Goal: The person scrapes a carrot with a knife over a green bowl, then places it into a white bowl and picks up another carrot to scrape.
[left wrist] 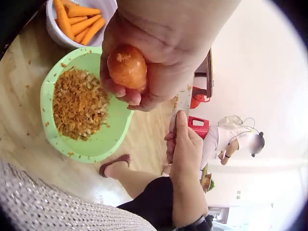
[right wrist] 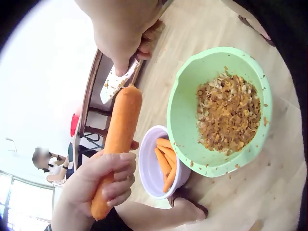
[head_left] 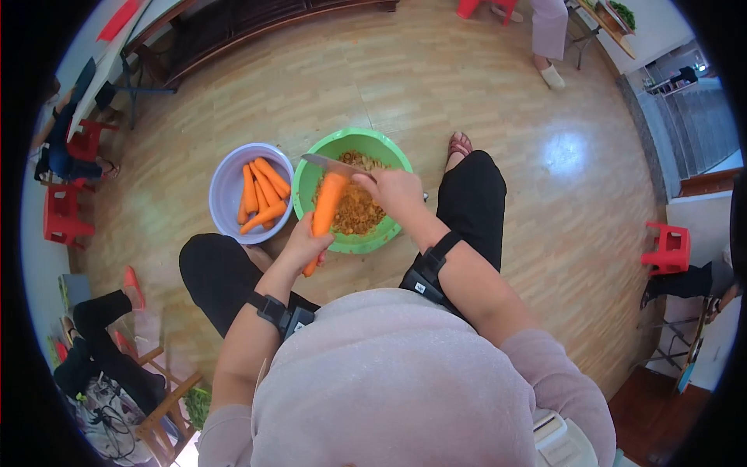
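My left hand (head_left: 302, 246) grips a thick peeled carrot (right wrist: 124, 120) near its lower end, its other end pointing up and away. In the right hand (head_left: 395, 194) is a knife (head_left: 331, 164), its broad blade reaching left past the carrot's top. Bits of peel stick to the blade (right wrist: 114, 85) in the right wrist view. Both hands are over the green basin (head_left: 311, 156), which holds a heap of brown and orange peelings (right wrist: 228, 113). Left of it, a lilac basin (head_left: 220, 194) contains several orange carrots (head_left: 264, 187).
Both basins stand on the wood-patterned floor (head_left: 498, 93) between and beside the legs. Scraps of peel dot the green rim and floor. Red stools (head_left: 665, 247) stand at the sides, and other people (head_left: 548, 31) are around the room's edges. A dark wooden bench (head_left: 233, 35) lies ahead.
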Available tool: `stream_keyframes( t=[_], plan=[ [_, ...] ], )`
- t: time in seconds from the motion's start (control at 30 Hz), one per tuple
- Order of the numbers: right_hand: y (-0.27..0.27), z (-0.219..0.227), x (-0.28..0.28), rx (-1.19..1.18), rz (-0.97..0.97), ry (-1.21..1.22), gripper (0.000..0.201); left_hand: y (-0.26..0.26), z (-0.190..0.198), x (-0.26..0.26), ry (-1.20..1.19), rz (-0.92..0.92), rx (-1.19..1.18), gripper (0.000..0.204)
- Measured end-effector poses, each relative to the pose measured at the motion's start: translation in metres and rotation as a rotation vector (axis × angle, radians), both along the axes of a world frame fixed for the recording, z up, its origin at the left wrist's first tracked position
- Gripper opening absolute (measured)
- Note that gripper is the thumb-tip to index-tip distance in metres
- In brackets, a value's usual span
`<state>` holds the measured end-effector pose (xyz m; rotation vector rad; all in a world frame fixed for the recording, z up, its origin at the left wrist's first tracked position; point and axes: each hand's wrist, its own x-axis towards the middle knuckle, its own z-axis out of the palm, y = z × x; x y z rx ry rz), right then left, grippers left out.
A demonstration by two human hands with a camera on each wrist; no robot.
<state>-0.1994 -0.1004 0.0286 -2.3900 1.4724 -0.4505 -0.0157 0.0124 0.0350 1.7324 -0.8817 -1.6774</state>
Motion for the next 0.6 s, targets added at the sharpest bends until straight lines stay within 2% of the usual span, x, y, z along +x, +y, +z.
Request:
stream_keyframes(
  t=[0.03, 0.1, 0.2, 0.33, 0.4, 0.53, 0.6],
  plan=[
    [0.005, 0.002, 0.002, -0.003, 0.01, 0.005, 0.05, -0.001, -0.001, 0.0, 0.005, 0.01, -0.003, 0.052],
    [0.013, 0.003, 0.007, 0.067, 0.165, -0.025, 0.049, -0.003, -0.003, 0.002, -0.094, -0.039, 0.028, 0.046],
    [0.017, 0.007, 0.011, 0.096, 0.215, 0.047, 0.048, -0.003, -0.01, 0.002, -0.085, -0.029, 0.02, 0.042],
    [-0.002, -0.008, 0.008, 0.075, 0.1, -0.04, 0.048, -0.002, -0.01, 0.002, -0.128, -0.051, -0.037, 0.042],
    [-0.008, -0.006, 0.002, 0.068, 0.011, 0.077, 0.048, 0.0, -0.01, 0.002, -0.092, -0.07, -0.019, 0.043],
    [-0.003, 0.0, 0.003, 0.028, 0.002, 0.044, 0.048, 0.0, -0.013, 0.004, -0.141, -0.075, -0.054, 0.045],
    [0.005, 0.002, 0.009, 0.028, 0.09, -0.025, 0.048, -0.001, -0.019, 0.008, -0.194, -0.072, -0.051, 0.043]
  ],
)
